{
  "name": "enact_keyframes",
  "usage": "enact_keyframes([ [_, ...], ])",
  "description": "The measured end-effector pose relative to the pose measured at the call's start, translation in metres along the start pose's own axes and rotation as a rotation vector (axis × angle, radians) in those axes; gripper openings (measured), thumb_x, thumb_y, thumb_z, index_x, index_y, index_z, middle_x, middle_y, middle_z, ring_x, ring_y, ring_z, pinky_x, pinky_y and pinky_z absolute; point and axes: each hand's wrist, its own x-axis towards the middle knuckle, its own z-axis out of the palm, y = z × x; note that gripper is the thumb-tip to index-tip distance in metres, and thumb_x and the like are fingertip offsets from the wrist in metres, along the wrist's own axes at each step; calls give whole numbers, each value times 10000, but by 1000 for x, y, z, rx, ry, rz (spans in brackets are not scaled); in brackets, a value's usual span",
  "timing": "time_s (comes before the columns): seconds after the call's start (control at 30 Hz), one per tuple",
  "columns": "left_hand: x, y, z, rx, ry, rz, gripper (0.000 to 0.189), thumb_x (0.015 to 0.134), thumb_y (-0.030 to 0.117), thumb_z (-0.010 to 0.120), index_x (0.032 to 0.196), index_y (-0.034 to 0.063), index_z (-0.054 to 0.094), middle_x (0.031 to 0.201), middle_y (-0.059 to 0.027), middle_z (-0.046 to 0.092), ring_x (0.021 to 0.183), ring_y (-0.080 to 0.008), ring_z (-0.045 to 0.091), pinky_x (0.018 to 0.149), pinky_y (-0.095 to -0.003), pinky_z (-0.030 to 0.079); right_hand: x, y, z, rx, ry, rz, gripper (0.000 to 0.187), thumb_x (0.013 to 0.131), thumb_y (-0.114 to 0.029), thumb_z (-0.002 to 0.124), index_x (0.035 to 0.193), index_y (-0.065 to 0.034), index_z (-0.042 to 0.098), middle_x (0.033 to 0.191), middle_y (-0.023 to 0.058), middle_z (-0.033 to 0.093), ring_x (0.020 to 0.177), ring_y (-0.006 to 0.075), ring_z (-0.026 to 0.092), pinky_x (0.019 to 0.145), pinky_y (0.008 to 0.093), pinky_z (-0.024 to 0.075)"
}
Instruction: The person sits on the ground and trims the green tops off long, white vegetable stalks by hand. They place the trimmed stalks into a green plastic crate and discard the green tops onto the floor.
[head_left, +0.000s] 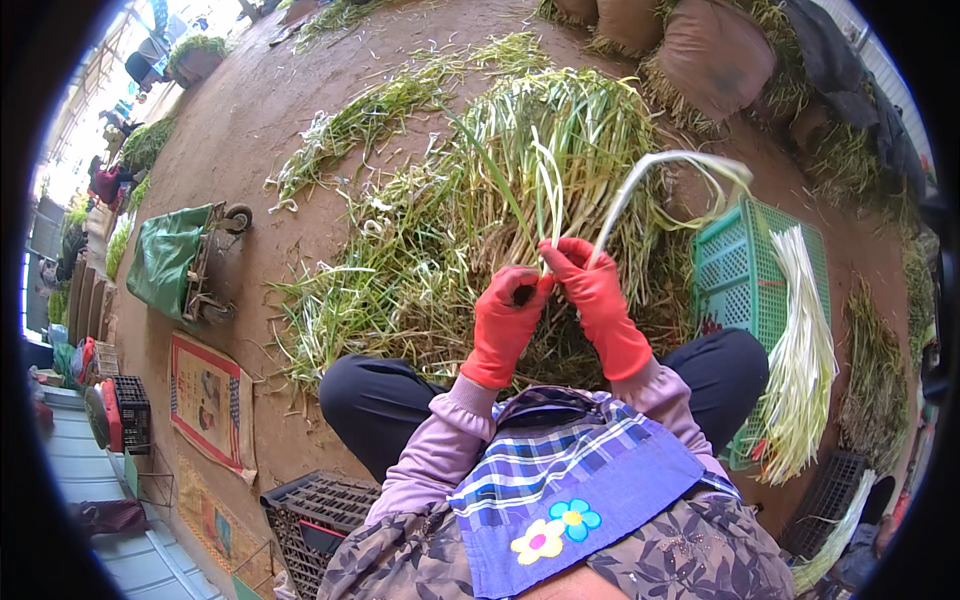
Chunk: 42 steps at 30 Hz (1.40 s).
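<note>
Both my hands wear red rubber gloves and meet in front of my chest. My left hand (510, 319) pinches the lower end of a few thin green and white stalks (551, 187). Touching it, my right hand (592, 300) grips the same stalks with its fingertips, and a long pale stalk (637, 176) arches from it to the right. Beyond the hands stands a large heap of green leafy stalks (562, 127), with loose trimmings (352, 300) around its left side. A bundle of pale, cleaned stalks (802, 360) lies over a green plastic crate (739, 262) at my right.
A cart with a green cover (169, 259) stands at the left, near a printed sack (210, 405) on the floor. A dark plastic crate (322, 510) is by my left side. Full sacks (716, 56) lie at the upper right. People are at the far left.
</note>
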Motion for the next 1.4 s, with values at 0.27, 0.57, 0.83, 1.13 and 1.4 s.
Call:
enact_keyframes([
  [0.27, -28, 25, 1, -610, -502, -734, 393, 921, 399, 593, 1118, 60, 583, 879, 5, 614, 755, -76, 571, 654, -213, 449, -56, 19, -54, 35, -173, -15, 152, 888, -178, 672, 943, -38, 690, 746, -13, 618, 616, 69, 551, 544, 205, 430],
  [0.57, -19, 78, 35, -1041, -739, -866, 388, 896, 443, 609, 1019, 75, 625, 842, 10, 588, 770, -121, 575, 857, -366, 528, -87, -48, -81, -70, -142, -526, 212, 900, -160, 639, 1019, 12, 675, 968, 19, 562, 640, 85, 579, 582, 227, 476],
  [0.83, -6, 66, 45, -507, -328, -552, 236, 926, 189, 617, 1014, -29, 642, 844, -99, 684, 683, -143, 664, 633, -258, 565, -58, -33, -75, 111, 147, -332, 229, 907, -228, 649, 1012, -31, 695, 821, 14, 687, 546, 35, 492, 489, 187, 379],
  [1.13, 34, -27, -185, 1377, -513, -9, 145, 854, 205, 626, 771, 89, 650, 659, -156, 622, 597, -319, 622, 530, -422, 478, -27, -46, -137, 377, 554, -396, 219, 892, -226, 666, 990, -31, 691, 841, 34, 688, 467, 14, 416, 379, 167, 232],
  [1.4, 27, 42, -55, 308, -712, 93, 952, 715, 131, 815, 1472, 67, 242, 1514, -158, 269, 1409, -237, 232, 1165, -332, 170, -25, -57, -135, 445, 358, -384, 253, 912, -256, 638, 1039, -37, 659, 896, 30, 659, 509, 12, 410, 402, 172, 232],
])
